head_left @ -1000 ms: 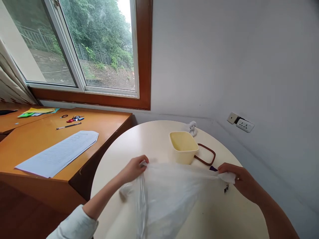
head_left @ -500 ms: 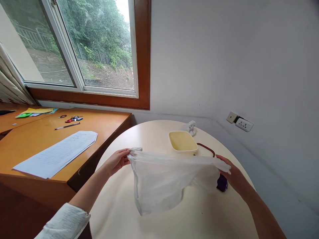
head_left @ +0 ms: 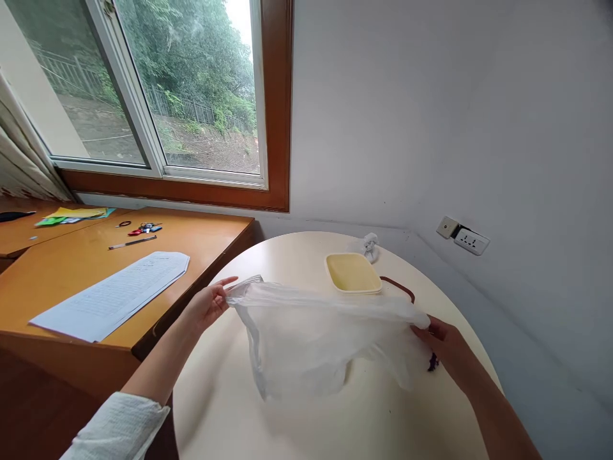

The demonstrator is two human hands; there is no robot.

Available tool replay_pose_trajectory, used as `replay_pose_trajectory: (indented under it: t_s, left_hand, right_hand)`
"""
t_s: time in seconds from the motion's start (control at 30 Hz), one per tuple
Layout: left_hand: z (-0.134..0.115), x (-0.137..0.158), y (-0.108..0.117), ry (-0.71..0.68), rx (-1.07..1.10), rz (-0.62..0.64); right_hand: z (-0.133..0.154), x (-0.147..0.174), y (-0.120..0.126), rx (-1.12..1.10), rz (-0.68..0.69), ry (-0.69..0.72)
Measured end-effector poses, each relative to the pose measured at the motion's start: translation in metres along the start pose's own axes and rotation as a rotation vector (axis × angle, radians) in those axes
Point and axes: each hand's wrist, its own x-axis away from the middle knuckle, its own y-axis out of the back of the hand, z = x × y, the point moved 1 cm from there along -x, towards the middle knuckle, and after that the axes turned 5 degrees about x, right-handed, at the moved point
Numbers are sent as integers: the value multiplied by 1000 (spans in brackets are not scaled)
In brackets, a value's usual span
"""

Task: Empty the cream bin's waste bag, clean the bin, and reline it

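A translucent white plastic bag [head_left: 306, 338] is stretched sideways between my hands above the round cream table [head_left: 335, 428]. My left hand [head_left: 211, 305] pinches the gathered handle end at the left, with one finger lifted off. At the right, my right hand [head_left: 440, 338] grips the bag's other end between thumb and fingers. Behind the bag sits a yellow plastic container [head_left: 353, 273], its front touching or close to the bag's upper edge. Part of a dark purple item [head_left: 433, 363] shows beside my right hand; the bag and hand hide most of it.
A knotted white bag [head_left: 370, 247] lies behind the container. A brown strap or cord [head_left: 400, 287] curves to its right. On the wooden desk [head_left: 211, 236] at left are papers [head_left: 115, 294], a pen [head_left: 133, 242] and keys [head_left: 146, 229]. A wall socket [head_left: 472, 241] is at right.
My left hand has moved left with its end of the bag, pulling it along. My right hand has shifted slightly lower, and the purple item is now more covered.
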Motion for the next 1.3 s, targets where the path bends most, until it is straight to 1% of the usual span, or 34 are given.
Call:
replay_pose_trajectory:
  t_s: [0.03,0.1,0.13,0.17,0.2,0.23,0.27,0.33,0.4,0.43,0.47,0.5,0.53,0.6,0.67,0.73,0.8,0.83,0.87,0.9,1.0,1.03,1.1,1.2,1.3]
  left_hand:
    - [-4,0,-1,-60,-31,-52]
    - [-13,5,-9,-205,-64,-133]
    - [-17,12,-17,-282,-78,-133]
    - [-20,22,-27,-358,-93,-103]
    - [-23,35,-40,-474,-206,52]
    - [-24,49,-54,-555,-313,209]
    - [-23,64,-68,-569,-415,353]
    - [-16,91,-95,-549,-625,569]
    - [-1,109,-116,-525,-753,737]
    - [7,113,-124,-504,-775,784]
    - [16,114,-130,-452,-799,826]
    - [24,112,-134,-404,-803,839]
    - [30,109,-137,-410,-796,817]
    - [36,100,-139,-442,-746,725]
    - [34,91,-137,-463,-633,577]
    - [26,85,-132,-418,-457,389]
    - [16,80,-129,-329,-265,219]
    - [11,79,-128,-282,-178,174]
    - [6,77,-129,-238,-93,164]
    - [1,76,-130,-201,-7,188]
    - [-11,71,-139,-148,291,343]
    - [-15,69,-142,-146,388,379]
    - [-23,64,-146,-160,532,402]
    - [-36,55,-144,-166,635,387]
    - [-50,46,-134,-164,681,380]
  right_hand:
    - [7,1,1,-29,7,0]
    - [24,3,1,-51,83,11]
    - [34,3,-1,-45,144,30]
    - [44,3,-3,-34,211,61]
    - [56,3,-8,-16,282,106]
    - [68,2,-14,7,349,160]
    - [81,1,-21,17,394,220]
    - [106,-2,-40,13,463,325]
    - [129,-4,-61,-46,521,392]
    - [139,-5,-72,-105,554,419]
    - [149,-6,-81,-166,563,454]
    - [157,-6,-89,-220,566,486]
    - [164,-7,-95,-270,558,509]
    - [172,-7,-103,-360,503,546]
    - [173,-8,-107,-451,439,573]
    - [167,-11,-112,-526,421,599]
    - [156,-14,-122,-535,472,605]
    - [149,-16,-129,-511,508,597]
    - [143,-17,-138,-473,545,581]
    - [137,-18,-147,-431,584,554]
    - [122,-16,-175,-344,685,450]
    - [117,-14,-183,-321,689,423]
    - [106,-11,-195,-256,659,400]
    - [84,-7,-205,-154,636,402]
    - [59,-7,-207,-67,625,407]
